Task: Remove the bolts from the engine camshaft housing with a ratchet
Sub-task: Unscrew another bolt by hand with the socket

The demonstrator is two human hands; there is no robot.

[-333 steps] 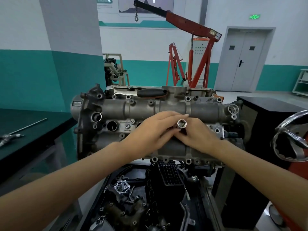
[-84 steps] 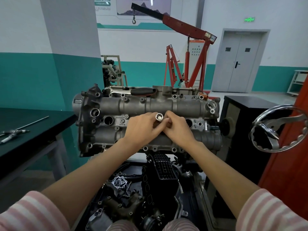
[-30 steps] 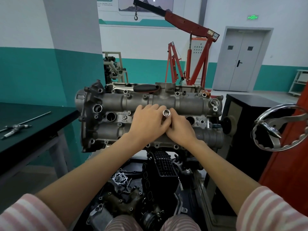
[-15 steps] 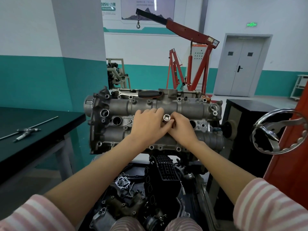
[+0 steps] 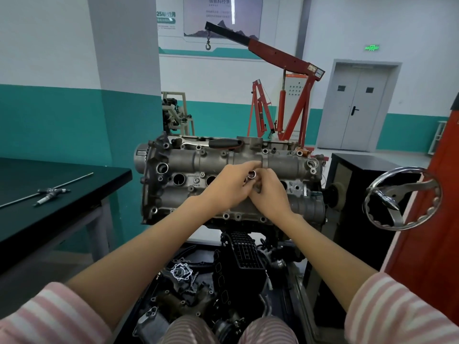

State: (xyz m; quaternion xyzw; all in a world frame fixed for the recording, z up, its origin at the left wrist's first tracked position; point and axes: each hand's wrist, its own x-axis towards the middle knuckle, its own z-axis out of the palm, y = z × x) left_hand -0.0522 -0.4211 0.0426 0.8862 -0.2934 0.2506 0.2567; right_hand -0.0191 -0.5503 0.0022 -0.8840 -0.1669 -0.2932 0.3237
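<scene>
Camshaft housing (image 5: 278, 161) lies at the middle of the view, its long axis running from 9 o'clock to 3 o'clock, bolt face tilted toward the camera. One socket (image 5: 251, 174) stands on it, open end pointing up and toward the viewer. Left hand (image 5: 228, 186) and right hand (image 5: 269, 189) meet there, fingers pinching the socket from 9 and 3 o'clock. One ratchet (image 5: 218, 143) lies along the housing's far edge at 12 o'clock, its handle pointing to 3 o'clock.
</scene>
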